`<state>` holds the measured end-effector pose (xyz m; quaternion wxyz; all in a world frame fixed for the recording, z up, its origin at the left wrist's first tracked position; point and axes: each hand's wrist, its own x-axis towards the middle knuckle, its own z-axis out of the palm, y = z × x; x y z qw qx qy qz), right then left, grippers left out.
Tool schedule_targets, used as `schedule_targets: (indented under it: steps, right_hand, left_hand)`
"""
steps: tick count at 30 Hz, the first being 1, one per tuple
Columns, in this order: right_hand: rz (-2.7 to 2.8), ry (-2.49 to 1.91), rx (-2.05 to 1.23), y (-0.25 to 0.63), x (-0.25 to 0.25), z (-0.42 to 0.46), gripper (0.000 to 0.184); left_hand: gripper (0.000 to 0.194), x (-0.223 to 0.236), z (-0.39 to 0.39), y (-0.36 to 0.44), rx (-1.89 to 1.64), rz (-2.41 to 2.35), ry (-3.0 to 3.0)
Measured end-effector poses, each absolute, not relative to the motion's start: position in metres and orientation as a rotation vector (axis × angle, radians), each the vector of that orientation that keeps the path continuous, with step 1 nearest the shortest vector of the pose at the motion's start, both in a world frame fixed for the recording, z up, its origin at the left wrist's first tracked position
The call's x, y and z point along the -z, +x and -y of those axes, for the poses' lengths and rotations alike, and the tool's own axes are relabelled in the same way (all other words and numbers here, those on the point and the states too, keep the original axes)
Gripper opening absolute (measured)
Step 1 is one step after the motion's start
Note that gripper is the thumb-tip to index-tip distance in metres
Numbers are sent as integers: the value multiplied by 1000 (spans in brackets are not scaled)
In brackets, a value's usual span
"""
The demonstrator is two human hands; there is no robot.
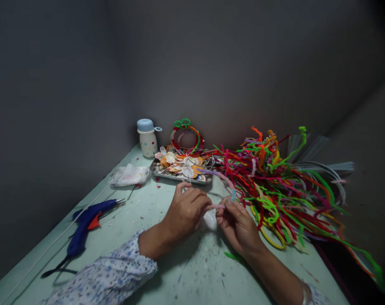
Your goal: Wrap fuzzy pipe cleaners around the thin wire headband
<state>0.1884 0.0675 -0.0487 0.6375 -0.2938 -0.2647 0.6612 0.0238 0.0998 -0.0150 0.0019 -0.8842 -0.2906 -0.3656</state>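
A pastel pipe cleaner (pixel 226 179), pink with lilac and pale blue parts, curves up from my fingers toward the tray. My left hand (pixel 188 207) pinches the pink end, and my right hand (pixel 238 226) grips it a short way along, near the pale blue part. Both hands are close together above the table, fingers closed. Whether a headband lies under the fuzzy covering I cannot tell. Just beyond my hands stands a metal tray (pixel 179 178) holding paper flowers (pixel 188 165) and small beads.
A blue glue gun (pixel 87 224) with a red trigger lies at left, its cord (pixel 52 245) running forward. A plastic bag (pixel 130 174) and a lidded bottle (pixel 147 140) stand behind it. Heaped pipe cleaners (pixel 272 186) cover the right side. Behind the tray is a decorated headband (pixel 186 133).
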Motion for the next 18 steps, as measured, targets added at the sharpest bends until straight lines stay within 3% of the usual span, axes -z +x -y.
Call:
schedule_targets:
  steps: [2, 6, 11, 18]
  right_hand:
    - [562, -661, -1515, 188, 47, -68, 15]
    - [391, -645, -1512, 189, 44, -70, 19]
    - [299, -644, -1531, 189, 42, -70, 24]
    - [369, -650, -1555, 187, 41, -69, 21]
  left_hand:
    - [11, 14, -99, 24, 1207, 913, -2761]
    - [31, 13, -95, 23, 1537, 1109, -2518]
    - [23, 17, -98, 25, 1928, 1554, -2431]
    - [24, 15, -97, 32, 2082, 1942, -2727]
